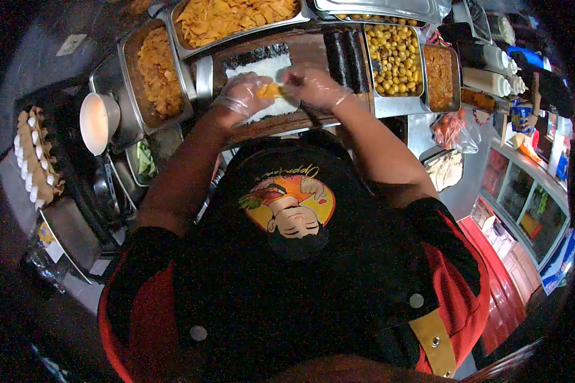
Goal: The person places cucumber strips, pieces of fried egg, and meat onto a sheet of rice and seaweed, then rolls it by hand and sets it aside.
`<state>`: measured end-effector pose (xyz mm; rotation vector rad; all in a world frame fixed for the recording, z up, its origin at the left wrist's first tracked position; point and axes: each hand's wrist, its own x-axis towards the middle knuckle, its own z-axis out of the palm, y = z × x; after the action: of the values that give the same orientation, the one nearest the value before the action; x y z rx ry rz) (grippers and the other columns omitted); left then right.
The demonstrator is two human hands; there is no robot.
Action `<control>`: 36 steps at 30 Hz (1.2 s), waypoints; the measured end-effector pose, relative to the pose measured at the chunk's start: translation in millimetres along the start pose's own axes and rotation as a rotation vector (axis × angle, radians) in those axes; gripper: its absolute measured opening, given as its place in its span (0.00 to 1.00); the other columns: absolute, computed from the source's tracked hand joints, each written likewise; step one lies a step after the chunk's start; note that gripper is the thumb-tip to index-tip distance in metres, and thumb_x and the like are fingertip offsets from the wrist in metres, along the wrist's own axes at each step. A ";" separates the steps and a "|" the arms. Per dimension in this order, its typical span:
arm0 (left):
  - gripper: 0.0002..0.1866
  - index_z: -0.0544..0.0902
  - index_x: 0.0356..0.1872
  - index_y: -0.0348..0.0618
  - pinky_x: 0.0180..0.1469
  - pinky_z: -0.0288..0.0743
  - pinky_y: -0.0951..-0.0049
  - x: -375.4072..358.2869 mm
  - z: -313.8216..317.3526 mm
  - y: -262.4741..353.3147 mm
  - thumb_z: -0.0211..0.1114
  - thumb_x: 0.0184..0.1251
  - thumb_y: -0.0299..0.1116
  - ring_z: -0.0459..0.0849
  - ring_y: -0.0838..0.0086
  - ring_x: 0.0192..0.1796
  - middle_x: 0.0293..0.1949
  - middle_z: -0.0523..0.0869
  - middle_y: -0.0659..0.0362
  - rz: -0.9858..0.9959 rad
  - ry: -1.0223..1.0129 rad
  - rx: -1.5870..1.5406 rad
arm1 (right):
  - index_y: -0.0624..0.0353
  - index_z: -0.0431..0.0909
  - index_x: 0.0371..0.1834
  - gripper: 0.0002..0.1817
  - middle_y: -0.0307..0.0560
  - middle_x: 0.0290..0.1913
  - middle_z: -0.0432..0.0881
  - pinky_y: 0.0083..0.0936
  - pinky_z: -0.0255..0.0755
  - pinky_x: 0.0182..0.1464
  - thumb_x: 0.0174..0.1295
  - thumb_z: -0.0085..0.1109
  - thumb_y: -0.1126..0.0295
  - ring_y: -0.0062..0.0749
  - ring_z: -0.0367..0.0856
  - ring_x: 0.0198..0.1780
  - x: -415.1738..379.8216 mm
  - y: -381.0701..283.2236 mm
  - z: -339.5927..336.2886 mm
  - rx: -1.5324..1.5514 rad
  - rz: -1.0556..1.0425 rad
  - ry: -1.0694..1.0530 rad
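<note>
A sheet of seaweed [281, 48] spread with white rice [257, 69] lies on the dark wooden board [233, 46]. Over the rice, my left hand [241, 96], in a clear plastic glove, has its fingers closed on a yellow-orange piece of filling [270, 90]. My right hand [317, 87], gloved too, is bent in from the right with its fingers curled together beside the filling. What those fingertips hold, if anything, cannot be made out. Dark seaweed rolls [346, 57] lie side by side on the board, beyond my right hand.
Metal trays surround the board: orange flat slices [236, 19] behind, shredded orange filling [158, 73] left, small yellow-brown balls [395, 60] and a reddish filling [439, 76] right. A white-lined saucepan [98, 124] and an egg tray [38, 153] stand left. Squeeze bottles [489, 82] are at right.
</note>
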<state>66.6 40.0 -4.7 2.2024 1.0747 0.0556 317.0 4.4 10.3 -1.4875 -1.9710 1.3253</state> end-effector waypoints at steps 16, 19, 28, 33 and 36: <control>0.12 0.94 0.43 0.49 0.53 0.84 0.53 3.4 -0.6 4.1 0.74 0.64 0.43 0.90 0.52 0.46 0.39 0.90 0.50 0.143 0.196 0.005 | 0.62 0.83 0.48 0.12 0.54 0.40 0.88 0.35 0.79 0.50 0.75 0.66 0.63 0.36 0.84 0.39 -19.0 -3.2 -12.8 0.064 0.107 0.137; 0.13 0.94 0.44 0.47 0.53 0.85 0.55 11.2 -53.9 29.6 0.74 0.66 0.43 0.92 0.53 0.45 0.40 0.92 0.48 0.027 0.329 -0.073 | 0.54 0.86 0.50 0.13 0.60 0.48 0.90 0.46 0.81 0.58 0.74 0.62 0.58 0.60 0.88 0.52 -22.5 -1.6 -17.2 0.093 0.165 0.095; 0.20 0.91 0.54 0.37 0.61 0.85 0.54 101.4 -170.8 -79.2 0.68 0.69 0.40 0.92 0.48 0.53 0.53 0.92 0.40 -0.348 0.419 0.385 | 0.57 0.85 0.47 0.12 0.57 0.45 0.90 0.44 0.81 0.56 0.75 0.62 0.59 0.58 0.89 0.49 -24.5 -2.1 -22.8 0.129 0.088 0.148; 0.20 0.90 0.56 0.38 0.65 0.83 0.50 107.8 -188.1 -89.2 0.59 0.71 0.37 0.89 0.44 0.61 0.59 0.89 0.38 -0.596 0.351 0.438 | 0.57 0.85 0.46 0.12 0.57 0.44 0.90 0.45 0.81 0.55 0.75 0.63 0.58 0.59 0.89 0.48 -34.8 -6.4 -24.7 0.143 0.142 0.164; 0.20 0.89 0.58 0.39 0.65 0.83 0.50 107.5 -181.3 -93.2 0.58 0.73 0.36 0.89 0.44 0.61 0.60 0.89 0.39 -0.575 0.349 0.458 | 0.64 0.83 0.46 0.11 0.49 0.41 0.86 0.33 0.78 0.54 0.75 0.66 0.65 0.35 0.83 0.43 -39.3 -3.1 -23.9 0.153 0.179 0.150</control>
<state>16.5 257.3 53.8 2.2206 2.0522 -0.0708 348.0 -19.1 35.0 -1.6675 -1.6381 1.3580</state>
